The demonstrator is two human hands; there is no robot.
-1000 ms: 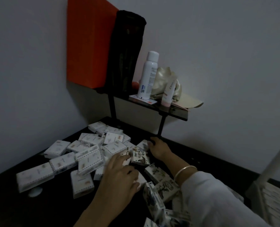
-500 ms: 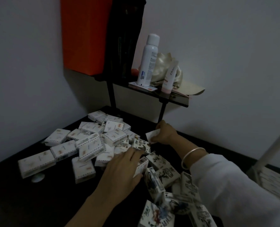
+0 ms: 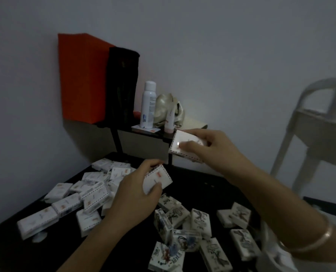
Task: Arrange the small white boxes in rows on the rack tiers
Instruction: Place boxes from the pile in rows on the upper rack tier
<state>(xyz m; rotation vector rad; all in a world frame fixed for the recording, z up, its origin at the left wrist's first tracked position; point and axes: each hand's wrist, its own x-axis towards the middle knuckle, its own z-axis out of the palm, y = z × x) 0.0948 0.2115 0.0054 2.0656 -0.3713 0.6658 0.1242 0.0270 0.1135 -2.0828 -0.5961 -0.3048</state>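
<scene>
Two grips at once: L hand [image 3: 131, 199] curled round lower box [image 3: 159, 179] just above the heap, R hand [image 3: 216, 152] pinched upper box [image 3: 182, 142] farther right. Remaining boxes [image 3: 65, 207] lay scattered on dark table [image 3: 202, 185]; white rack [image 3: 308, 122] stood at right.

Dim light; grey wall [image 3: 231, 48]; black table [image 3: 10, 256].

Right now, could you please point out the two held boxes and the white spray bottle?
Lower held box [image 3: 159, 177]: head view, printed face.
Upper held box [image 3: 176, 142]: head view, face's left part.
White spray bottle [image 3: 148, 107]: head view, mid-body.
</scene>
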